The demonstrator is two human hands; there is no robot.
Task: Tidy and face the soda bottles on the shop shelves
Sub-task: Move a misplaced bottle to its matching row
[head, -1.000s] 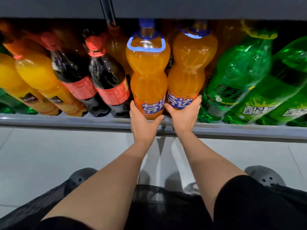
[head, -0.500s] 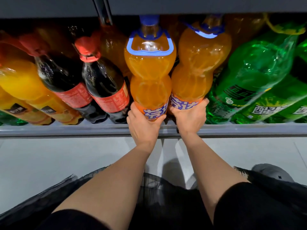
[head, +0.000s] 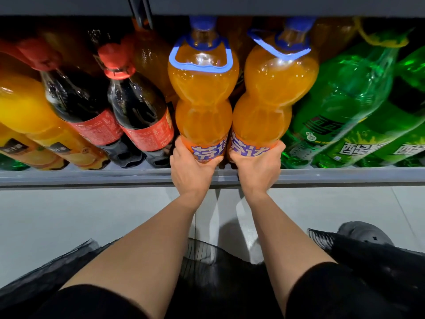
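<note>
Your left hand (head: 192,172) is wrapped round the base of one big clear plastic bottle full of orange soda (head: 202,100), your right hand (head: 257,169) gripping its twin (head: 276,93); both touch, upright at the grey metal shelf's front lip (head: 92,177), between cola bottles (head: 138,111) and green ones (head: 340,107).

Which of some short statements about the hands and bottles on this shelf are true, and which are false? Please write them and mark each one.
1. The left hand grips the base of an orange bottle. True.
2. The right hand holds a green bottle. False: it grips the other orange bottle; the green bottles lie to its right.
3. The cola bottles have blue caps. False: their caps are red.
4. Both held bottles show their labels to the front. True.
</note>
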